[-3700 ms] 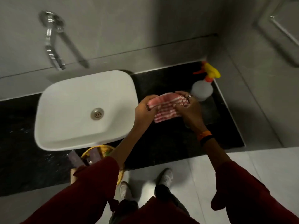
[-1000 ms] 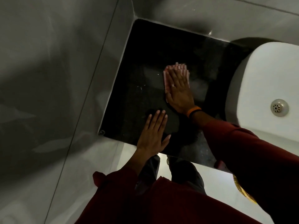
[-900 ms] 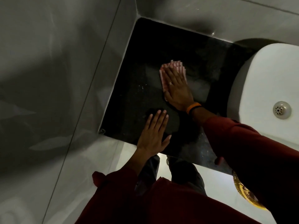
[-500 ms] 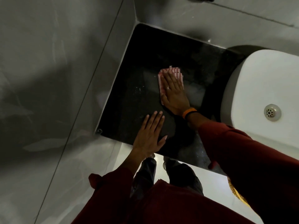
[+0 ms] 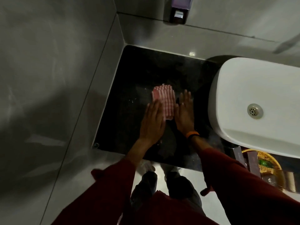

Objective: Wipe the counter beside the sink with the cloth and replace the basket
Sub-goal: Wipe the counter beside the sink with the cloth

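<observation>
Half a second ago the cloth (image 5: 164, 101) was pressed flat under the right hand (image 5: 184, 114) while the left hand (image 5: 152, 122) lay apart on the bare bench (image 5: 129, 88). Now the right hand is lifted off the cloth and laid flat, fingers spread, just beside its right edge, nearer the sink (image 5: 253, 101). The left hand is brought forward and laid flat over the cloth's near left corner, fingers extended, nothing being gripped by either hand. The pink striped cloth is seen folded on the dark bench, between the two hands, left of the white sink. The view is also shifted, so that a soap dispenser (image 5: 177, 9) on the wall is brought into sight at the top. At the lower right a yellow woven basket (image 5: 267, 166) is seen below the sink's front edge; dark boxes (image 5: 252, 161) and something green are held in it.
</observation>
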### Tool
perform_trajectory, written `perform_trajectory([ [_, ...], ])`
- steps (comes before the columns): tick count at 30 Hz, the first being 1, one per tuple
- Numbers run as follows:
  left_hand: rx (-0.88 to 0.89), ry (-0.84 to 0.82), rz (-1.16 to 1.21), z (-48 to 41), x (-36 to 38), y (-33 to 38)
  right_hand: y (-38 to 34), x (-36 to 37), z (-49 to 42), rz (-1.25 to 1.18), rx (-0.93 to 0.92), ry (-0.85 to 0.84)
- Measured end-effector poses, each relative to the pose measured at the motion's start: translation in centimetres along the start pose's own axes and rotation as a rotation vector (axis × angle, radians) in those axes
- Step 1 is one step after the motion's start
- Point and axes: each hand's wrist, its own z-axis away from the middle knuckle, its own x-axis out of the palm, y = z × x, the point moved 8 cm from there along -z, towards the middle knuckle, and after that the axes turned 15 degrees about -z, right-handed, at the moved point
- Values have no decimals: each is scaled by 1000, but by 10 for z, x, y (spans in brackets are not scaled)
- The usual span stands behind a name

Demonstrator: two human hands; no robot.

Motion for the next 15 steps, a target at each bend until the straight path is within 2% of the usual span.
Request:
perform_trajectory([
  [2, 71, 24, -46, -35, -2, 11, 16, 6, 12, 156, 26, -36],
  [5, 113, -97, -175, -68, 25, 19, 20, 11, 21, 281, -19, -37],
  [8, 84, -158, -175, -76, 48, 17, 19, 12, 21, 307, -23, -20],
  [12, 57, -93, -181, -79, 52, 16, 22, 11, 21, 323, -39, -21],
  [15, 69, -122, -211, -84, 52, 8, 22, 10, 22, 309, -48, -3],
])
